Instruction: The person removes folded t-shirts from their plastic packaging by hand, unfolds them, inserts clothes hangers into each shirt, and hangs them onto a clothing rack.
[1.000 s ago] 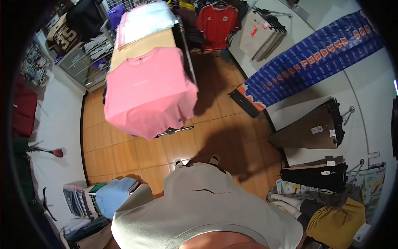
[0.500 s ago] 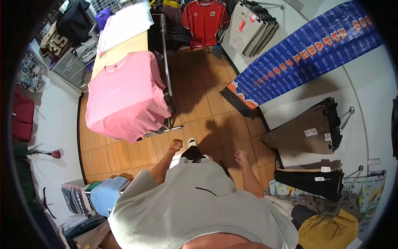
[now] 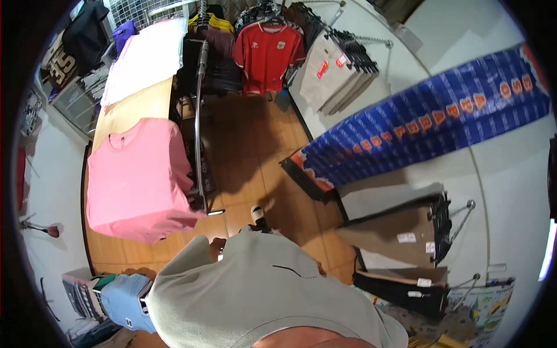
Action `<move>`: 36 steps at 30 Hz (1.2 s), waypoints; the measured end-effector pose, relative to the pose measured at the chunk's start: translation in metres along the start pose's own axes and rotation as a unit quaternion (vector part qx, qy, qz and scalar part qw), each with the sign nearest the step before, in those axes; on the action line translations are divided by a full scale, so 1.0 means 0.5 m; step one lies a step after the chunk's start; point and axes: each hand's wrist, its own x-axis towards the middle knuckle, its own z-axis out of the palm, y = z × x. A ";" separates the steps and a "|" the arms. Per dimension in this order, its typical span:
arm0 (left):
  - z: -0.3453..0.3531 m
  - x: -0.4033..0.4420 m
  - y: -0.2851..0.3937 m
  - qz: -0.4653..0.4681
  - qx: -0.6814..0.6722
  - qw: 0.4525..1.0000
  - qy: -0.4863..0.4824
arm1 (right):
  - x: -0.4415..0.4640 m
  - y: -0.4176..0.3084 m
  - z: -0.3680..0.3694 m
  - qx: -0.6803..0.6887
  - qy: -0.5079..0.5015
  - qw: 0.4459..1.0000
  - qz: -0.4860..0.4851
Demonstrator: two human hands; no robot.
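Over the near end of the wooden desk [image 3: 136, 104] lies a pink shirt [image 3: 139, 180], its lower part hanging past the edge, beside a metal rail [image 3: 200, 116]. The person's left hand [image 3: 217, 248] is nearest it, not touching, and the right hand [image 3: 321, 269] is well apart from the left. The grey shirt [image 3: 272, 290] mostly hides both, so whether their fingers are open or closed cannot be told.
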 end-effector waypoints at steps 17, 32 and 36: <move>-0.360 0.066 0.621 0.181 -0.417 0.880 0.136 | 0.347 -0.580 0.072 0.042 0.027 0.997 0.059; -0.768 0.213 0.766 0.091 -0.587 0.749 0.292 | 0.664 -1.241 0.554 0.006 -0.175 0.981 0.077; -0.870 0.257 0.786 0.070 -0.643 0.692 0.320 | 0.695 -1.330 0.661 0.075 -0.200 0.972 0.096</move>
